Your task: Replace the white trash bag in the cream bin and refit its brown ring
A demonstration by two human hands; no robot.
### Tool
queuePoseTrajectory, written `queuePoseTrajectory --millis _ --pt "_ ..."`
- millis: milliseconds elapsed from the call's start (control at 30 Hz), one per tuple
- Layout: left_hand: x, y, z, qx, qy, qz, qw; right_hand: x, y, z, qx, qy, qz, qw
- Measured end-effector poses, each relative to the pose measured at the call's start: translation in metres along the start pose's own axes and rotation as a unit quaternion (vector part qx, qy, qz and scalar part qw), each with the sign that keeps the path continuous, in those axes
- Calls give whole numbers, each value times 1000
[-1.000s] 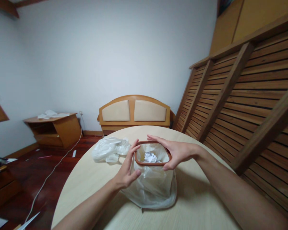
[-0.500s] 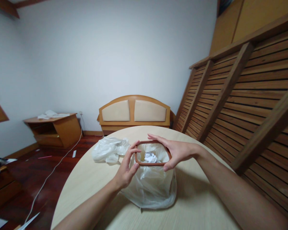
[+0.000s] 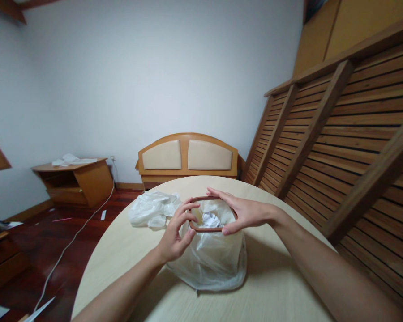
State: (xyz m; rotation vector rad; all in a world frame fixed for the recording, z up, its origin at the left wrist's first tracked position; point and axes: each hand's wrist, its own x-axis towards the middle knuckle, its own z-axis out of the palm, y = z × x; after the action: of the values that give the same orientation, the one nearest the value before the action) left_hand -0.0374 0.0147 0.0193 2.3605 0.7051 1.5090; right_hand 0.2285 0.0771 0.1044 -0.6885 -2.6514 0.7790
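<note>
A small trash can lined with a translucent plastic bag (image 3: 215,259) stands upright on the round table. A brown rim ring (image 3: 206,230) encircles its mouth, and crumpled white paper (image 3: 211,219) lies inside. My left hand (image 3: 176,235) grips the ring's left side, fingers curled over the edge and thumb at the front corner. On the opposite side, my right hand (image 3: 243,213) spans the ring, its thumb on the near edge and its fingers at the far edge. The bag's loose skirt hangs outside the can down to the tabletop.
Another crumpled plastic bag (image 3: 152,210) rests on the pale round table (image 3: 114,255), left of the can. Beyond the table stands a headboard (image 3: 188,154). Slatted wooden panels (image 3: 322,143) lean along the right. A low cabinet (image 3: 77,181) and a white cable (image 3: 75,239) are at left.
My right thumb has slid left along the near edge of the ring. My left fingers have shifted slightly farther over the left edge. The can stays in place.
</note>
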Motion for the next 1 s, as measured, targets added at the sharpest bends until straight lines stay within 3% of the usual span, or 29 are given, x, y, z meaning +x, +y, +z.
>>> queuePoseTrajectory --millis 267,600,867,1000 --pt "2 4 -5 35 -12 33 999 2 5 10 2 0 13 1000" --pt "-1 -14 -14 158 -51 171 971 0 8 11 -3 2 -10 1000" --pt "-4 -14 -7 164 -21 167 972 3 -7 10 -26 3 43 999" --pt "-4 -11 -5 154 -6 157 976 2 -3 17 -14 42 17 999"
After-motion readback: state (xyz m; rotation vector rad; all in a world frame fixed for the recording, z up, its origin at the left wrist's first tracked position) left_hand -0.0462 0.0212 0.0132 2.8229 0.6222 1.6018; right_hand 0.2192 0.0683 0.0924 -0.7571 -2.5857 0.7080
